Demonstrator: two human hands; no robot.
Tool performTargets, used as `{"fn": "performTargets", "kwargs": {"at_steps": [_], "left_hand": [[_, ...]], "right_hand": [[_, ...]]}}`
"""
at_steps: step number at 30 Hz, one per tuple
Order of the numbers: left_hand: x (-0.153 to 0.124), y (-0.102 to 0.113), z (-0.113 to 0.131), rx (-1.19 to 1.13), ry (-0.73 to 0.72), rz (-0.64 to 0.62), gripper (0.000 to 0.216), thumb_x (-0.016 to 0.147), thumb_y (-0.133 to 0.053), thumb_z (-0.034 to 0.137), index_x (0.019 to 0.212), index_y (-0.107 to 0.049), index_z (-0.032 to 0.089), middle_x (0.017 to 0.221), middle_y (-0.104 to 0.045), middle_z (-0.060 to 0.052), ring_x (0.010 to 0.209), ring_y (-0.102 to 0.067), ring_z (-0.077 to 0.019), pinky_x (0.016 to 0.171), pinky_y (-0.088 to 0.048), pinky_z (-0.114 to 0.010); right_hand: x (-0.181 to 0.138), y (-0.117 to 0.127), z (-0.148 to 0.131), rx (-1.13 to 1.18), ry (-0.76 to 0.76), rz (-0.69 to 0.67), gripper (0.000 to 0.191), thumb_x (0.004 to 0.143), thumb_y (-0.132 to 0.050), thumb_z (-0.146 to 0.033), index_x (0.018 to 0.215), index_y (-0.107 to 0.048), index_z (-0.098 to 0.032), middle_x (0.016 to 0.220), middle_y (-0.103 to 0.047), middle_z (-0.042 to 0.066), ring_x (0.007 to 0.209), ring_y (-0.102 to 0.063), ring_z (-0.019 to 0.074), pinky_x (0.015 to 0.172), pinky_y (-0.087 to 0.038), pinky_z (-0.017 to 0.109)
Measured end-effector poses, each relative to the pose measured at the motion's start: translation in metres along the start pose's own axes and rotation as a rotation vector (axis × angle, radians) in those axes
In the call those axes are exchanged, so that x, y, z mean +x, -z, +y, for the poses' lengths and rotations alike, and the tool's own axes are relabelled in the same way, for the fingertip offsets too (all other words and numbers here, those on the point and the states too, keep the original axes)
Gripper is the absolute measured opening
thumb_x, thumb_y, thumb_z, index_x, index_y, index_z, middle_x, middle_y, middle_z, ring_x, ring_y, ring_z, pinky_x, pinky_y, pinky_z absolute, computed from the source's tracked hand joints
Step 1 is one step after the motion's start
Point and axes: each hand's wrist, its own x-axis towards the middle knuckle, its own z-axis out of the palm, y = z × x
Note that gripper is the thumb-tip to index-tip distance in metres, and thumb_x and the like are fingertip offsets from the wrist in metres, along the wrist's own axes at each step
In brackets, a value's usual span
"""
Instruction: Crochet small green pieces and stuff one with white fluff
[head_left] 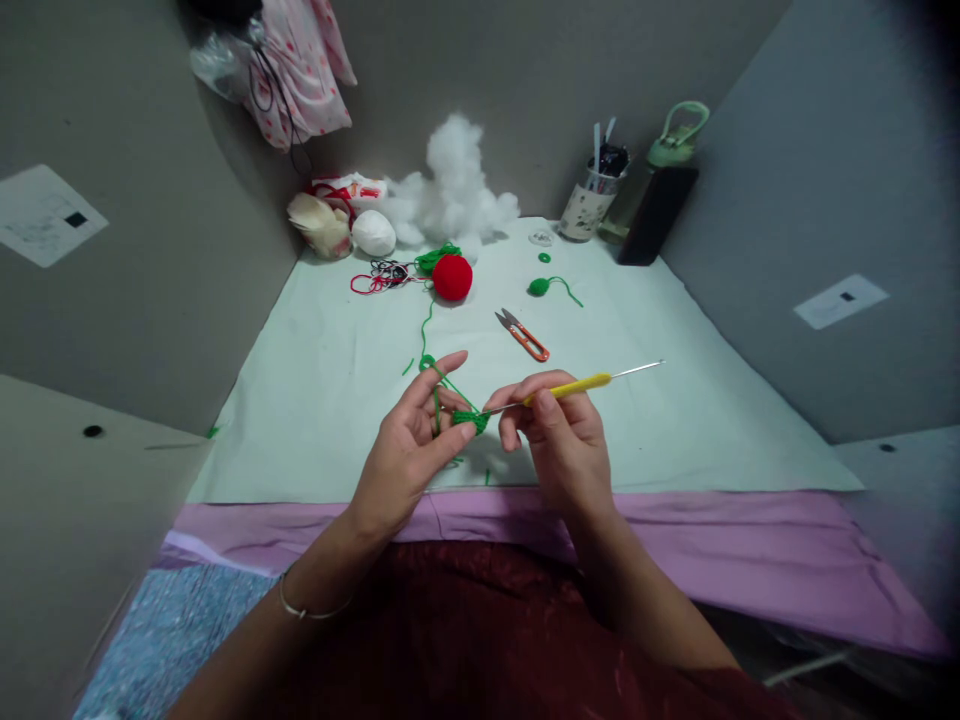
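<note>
Between the thumb and fingers of my left hand (405, 445) is a small green crochet piece (471, 421). Green yarn (429, 325) runs from the back of the table and loops around my left index finger. My right hand (566, 435) grips a yellow-handled crochet hook (574, 388) like a pencil. One metal end of the hook reaches the green piece; the other end points up to the right. Whether a stitch is on the hook is too small to tell. Orange thread snips (529, 338) lie beyond my hands.
A red ball (452, 278) sits by tangled yarn (386, 275), with white stuffing (457, 180) behind. To the right are a small green crocheted ball (538, 287), a pen cup (589, 208), a black phone-like slab (658, 215) and a green-lidded bottle (673, 150). Grey partitions (525, 80) enclose the table.
</note>
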Motion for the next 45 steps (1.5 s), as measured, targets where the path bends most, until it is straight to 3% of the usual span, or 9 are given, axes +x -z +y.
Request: {"fn": "performTargets", "kwargs": {"at_steps": [4, 8, 12, 16, 21, 27, 31, 37, 45], "left_hand": [[-0.002, -0.004, 0.002, 0.127, -0.051, 0.060, 0.061, 0.088, -0.077, 0.019, 0.145, -0.059, 0.030, 0.095, -0.058, 0.000, 0.076, -0.050, -0.0098, 0.073, -0.048, -0.022], [-0.004, -0.012, 0.002, 0.134, -0.089, 0.160, 0.065, 0.081, -0.081, 0.015, 0.142, -0.062, 0.029, 0.092, -0.058, 0.001, 0.072, -0.050, -0.0082, 0.073, -0.048, -0.020], [-0.001, -0.012, 0.006, -0.199, 0.137, 0.034, 0.074, 0.077, -0.085, 0.018, 0.145, -0.057, 0.026, 0.082, -0.054, 0.005, 0.055, -0.036, -0.0028, 0.049, -0.033, -0.014], [0.004, -0.006, 0.013, -0.378, 0.278, -0.062, 0.061, 0.081, -0.082, 0.019, 0.139, -0.062, 0.017, 0.076, -0.052, 0.006, 0.047, -0.017, 0.0008, 0.043, -0.023, -0.014], [0.004, -0.007, 0.013, -0.303, 0.146, -0.046, 0.052, 0.081, -0.083, 0.018, 0.130, -0.071, 0.023, 0.088, -0.057, 0.002, 0.056, -0.033, -0.0013, 0.048, -0.028, -0.014], [0.002, -0.013, 0.006, -0.131, 0.066, 0.029, 0.052, 0.082, -0.083, 0.024, 0.133, -0.070, 0.025, 0.088, -0.062, 0.000, 0.065, -0.042, -0.0071, 0.055, -0.035, -0.019], [0.005, -0.010, 0.007, -0.282, 0.190, -0.009, 0.052, 0.081, -0.083, 0.026, 0.131, -0.070, 0.019, 0.075, -0.055, 0.003, 0.054, -0.028, -0.0044, 0.050, -0.028, -0.020], [0.007, -0.005, 0.012, -0.360, 0.194, -0.013, 0.039, 0.081, -0.081, 0.020, 0.120, -0.076, 0.019, 0.081, -0.053, 0.003, 0.056, -0.028, -0.0026, 0.052, -0.032, -0.017], [0.001, -0.007, 0.006, -0.072, 0.058, -0.004, 0.040, 0.087, -0.079, 0.025, 0.126, -0.075, 0.030, 0.095, -0.060, -0.001, 0.088, -0.053, -0.0125, 0.083, -0.044, -0.024]], "right_hand": [[-0.005, 0.001, -0.006, -0.302, 0.182, -0.043, 0.015, 0.106, -0.052, -0.026, 0.105, -0.067, -0.023, 0.099, -0.076, 0.004, 0.065, -0.066, 0.0105, 0.063, -0.056, 0.028], [-0.010, 0.003, -0.007, -0.821, 0.573, -0.160, 0.019, 0.101, -0.058, -0.014, 0.112, -0.069, -0.023, 0.102, -0.076, 0.006, 0.089, -0.073, 0.0172, 0.076, -0.060, 0.032], [-0.014, 0.004, 0.000, -1.074, 0.849, -0.137, 0.031, 0.094, -0.066, -0.008, 0.121, -0.072, -0.022, 0.113, -0.075, 0.009, 0.099, -0.073, 0.0201, 0.079, -0.062, 0.033], [-0.010, 0.000, -0.002, -0.637, 0.538, 0.049, 0.023, 0.101, -0.057, -0.017, 0.113, -0.075, -0.027, 0.098, -0.075, 0.004, 0.082, -0.071, 0.0181, 0.071, -0.060, 0.035], [0.002, -0.006, -0.008, -0.205, 0.200, 0.031, 0.019, 0.102, -0.060, -0.024, 0.099, -0.078, -0.030, 0.091, -0.075, 0.001, 0.078, -0.067, 0.0159, 0.069, -0.055, 0.033], [-0.006, -0.005, -0.003, -0.547, 0.399, -0.021, 0.031, 0.097, -0.066, -0.013, 0.116, -0.078, -0.034, 0.104, -0.078, 0.003, 0.093, -0.071, 0.0197, 0.080, -0.058, 0.038], [-0.012, -0.003, -0.001, -0.756, 0.598, -0.014, 0.037, 0.091, -0.072, -0.012, 0.118, -0.078, -0.037, 0.112, -0.077, 0.005, 0.096, -0.071, 0.0227, 0.080, -0.058, 0.041], [-0.003, -0.003, -0.008, -0.300, 0.234, 0.126, 0.017, 0.101, -0.062, -0.028, 0.099, -0.079, -0.029, 0.088, -0.074, 0.003, 0.074, -0.064, 0.0175, 0.068, -0.053, 0.036], [0.002, -0.001, -0.006, -0.270, 0.114, 0.050, 0.014, 0.099, -0.066, -0.029, 0.096, -0.080, -0.029, 0.094, -0.077, 0.001, 0.078, -0.066, 0.0159, 0.075, -0.053, 0.034]]}}
